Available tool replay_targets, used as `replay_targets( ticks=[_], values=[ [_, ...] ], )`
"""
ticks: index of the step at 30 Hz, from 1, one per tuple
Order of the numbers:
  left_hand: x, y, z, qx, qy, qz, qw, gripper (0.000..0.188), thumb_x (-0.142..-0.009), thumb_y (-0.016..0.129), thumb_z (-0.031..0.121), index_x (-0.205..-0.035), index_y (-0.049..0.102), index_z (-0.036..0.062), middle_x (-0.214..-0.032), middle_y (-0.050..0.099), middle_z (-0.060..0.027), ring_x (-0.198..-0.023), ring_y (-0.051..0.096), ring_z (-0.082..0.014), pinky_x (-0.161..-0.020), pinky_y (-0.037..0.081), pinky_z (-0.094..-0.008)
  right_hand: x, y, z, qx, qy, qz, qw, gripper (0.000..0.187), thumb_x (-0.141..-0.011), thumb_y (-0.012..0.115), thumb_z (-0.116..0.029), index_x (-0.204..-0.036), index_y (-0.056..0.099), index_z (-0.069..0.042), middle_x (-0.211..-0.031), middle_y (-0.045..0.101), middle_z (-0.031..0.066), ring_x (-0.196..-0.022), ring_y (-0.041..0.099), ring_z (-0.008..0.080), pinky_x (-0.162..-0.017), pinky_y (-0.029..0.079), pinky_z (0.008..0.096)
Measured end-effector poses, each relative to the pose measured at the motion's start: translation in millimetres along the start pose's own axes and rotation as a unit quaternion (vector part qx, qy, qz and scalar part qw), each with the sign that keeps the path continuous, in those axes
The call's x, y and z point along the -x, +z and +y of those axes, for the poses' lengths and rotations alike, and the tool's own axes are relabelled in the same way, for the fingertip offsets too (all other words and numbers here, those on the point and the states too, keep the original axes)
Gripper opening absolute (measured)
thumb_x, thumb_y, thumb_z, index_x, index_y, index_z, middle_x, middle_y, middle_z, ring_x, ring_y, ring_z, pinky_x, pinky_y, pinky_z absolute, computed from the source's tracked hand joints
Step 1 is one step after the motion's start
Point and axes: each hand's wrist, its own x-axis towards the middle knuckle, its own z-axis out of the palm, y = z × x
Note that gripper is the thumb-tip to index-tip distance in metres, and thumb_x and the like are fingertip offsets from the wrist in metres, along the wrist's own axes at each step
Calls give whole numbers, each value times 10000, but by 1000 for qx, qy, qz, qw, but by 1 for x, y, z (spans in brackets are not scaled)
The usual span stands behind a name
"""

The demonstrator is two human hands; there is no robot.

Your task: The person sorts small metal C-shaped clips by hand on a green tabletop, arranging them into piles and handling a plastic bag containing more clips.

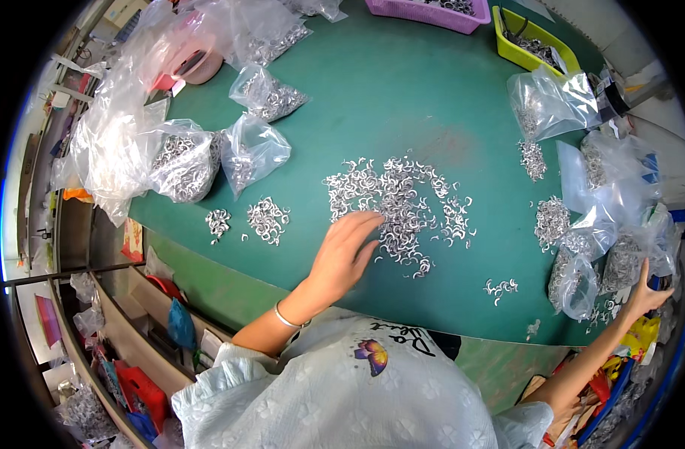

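Observation:
My left hand point(345, 251) rests at the near-left edge of a large loose pile of small curved silver metal pieces point(399, 213) in the middle of the table. Its fingers are slightly bent and the thumb stands apart, with nothing visible held. A bracelet circles that wrist. At the far right, my right hand point(645, 294) is spread beside a clear plastic bag of the same metal pieces point(622, 263). One finger points up along the bag's edge, seemingly touching it. The view is too small to show whether the hand grips any film.
The green table point(342, 97) bears smaller heaps point(268, 221) at left, others point(552, 222) at right, and a few pieces point(500, 289) near the front edge. Filled clear bags point(184, 166) crowd both sides. A purple basket point(432, 13) and a yellow-green basket point(533, 49) stand at the back.

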Motion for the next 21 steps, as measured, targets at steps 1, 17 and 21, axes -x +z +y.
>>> replay_targets(
  ticks=[1,17,21],
  values=[
    [-1,1,-4,2,3,-42,999,516,-817,646,-49,-1313,558,65,-1378,525,-136,-1291,476,-340,-1087,359,-471,11,-9,-43,74,-32,40,996,704,-879,747,-291,-1399,424,57,-1397,483,221,-1279,479,309,-1090,372,444],
    [18,-6,-10,-150,-6,-49,987,373,-829,651,-4,-1196,611,50,-1392,487,-121,-1351,397,-362,-1122,260,-599,249,-1,-308,-189,-299,-594,723,425,-836,701,-118,-1243,610,-34,-1425,507,78,-1400,374,307,-1130,269,534],
    [35,6,-8,-133,89,-120,980,361,-808,627,27,-1169,614,21,-1371,484,-139,-1290,437,-343,-1078,265,-639,251,-2,-291,-206,-218,-525,797,382,-818,696,-63,-1191,632,-10,-1371,554,102,-1365,424,331,-1118,289,524]
  ],
)
